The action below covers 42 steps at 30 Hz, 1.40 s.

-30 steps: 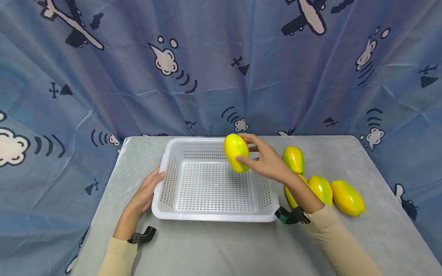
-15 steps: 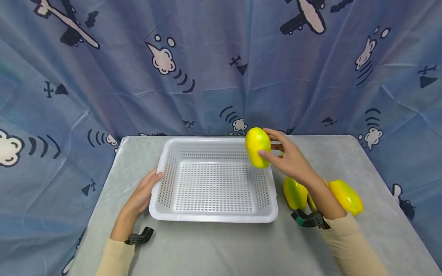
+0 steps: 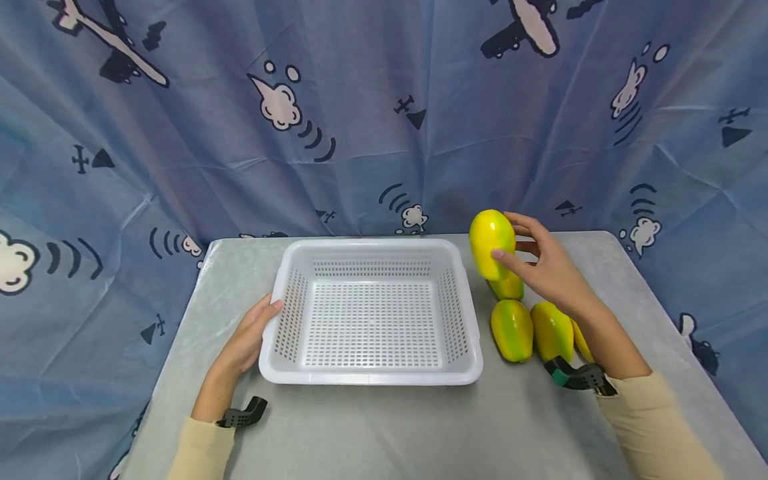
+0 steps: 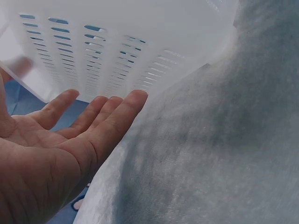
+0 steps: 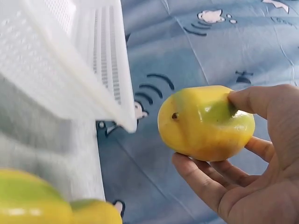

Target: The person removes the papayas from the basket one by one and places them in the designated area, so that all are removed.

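My right hand [image 3: 549,267] holds a yellow-green mango [image 3: 492,244] between thumb and fingers, raised at the back right of the table. In the right wrist view the held mango [image 5: 205,123] has a small dark stem end facing away from the palm. My left hand [image 3: 246,337] grips the left side of a white perforated plastic basket [image 3: 372,379], thumb over its rim. In the left wrist view, fingers [image 4: 117,119] of that hand lie against the basket's outer wall [image 4: 107,51]. Nothing lies inside the basket.
Several more mangoes [image 3: 512,331] lie on the grey-covered table [image 3: 372,433] to the right of the basket, some partly hidden by the right arm. A blue patterned curtain [image 3: 360,133] hangs behind the table. Dark bands [image 3: 245,413] sit on both wrists.
My right hand has carried the mango from above the basket to the right, past its rim and over the other mangoes. The left hand stays at the basket's left side.
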Each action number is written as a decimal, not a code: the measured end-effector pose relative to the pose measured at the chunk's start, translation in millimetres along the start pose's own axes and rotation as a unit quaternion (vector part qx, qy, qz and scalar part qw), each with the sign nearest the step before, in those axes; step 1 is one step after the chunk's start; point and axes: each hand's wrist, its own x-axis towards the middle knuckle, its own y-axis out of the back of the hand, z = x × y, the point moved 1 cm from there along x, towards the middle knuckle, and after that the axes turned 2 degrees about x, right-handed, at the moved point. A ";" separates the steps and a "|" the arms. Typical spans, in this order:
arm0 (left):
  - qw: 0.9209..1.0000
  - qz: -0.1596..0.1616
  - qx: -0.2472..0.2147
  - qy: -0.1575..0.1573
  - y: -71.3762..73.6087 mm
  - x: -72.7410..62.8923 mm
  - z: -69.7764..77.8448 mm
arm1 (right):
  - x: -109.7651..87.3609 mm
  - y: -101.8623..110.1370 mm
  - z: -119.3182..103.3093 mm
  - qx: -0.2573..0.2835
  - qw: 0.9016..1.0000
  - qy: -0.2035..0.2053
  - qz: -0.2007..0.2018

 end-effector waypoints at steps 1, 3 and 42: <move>1.000 0.000 0.001 -0.001 0.1 -0.1 0.1 | 0.1 3.3 2.4 -0.004 1.000 -0.005 0.002; 1.000 0.001 0.002 -0.002 0.1 -0.3 0.3 | -0.6 9.3 7.0 -0.011 1.000 -0.013 0.008; 1.000 -0.001 0.002 -0.002 -0.3 -1.1 0.3 | -9.0 57.4 98.8 -0.084 0.992 -0.098 0.005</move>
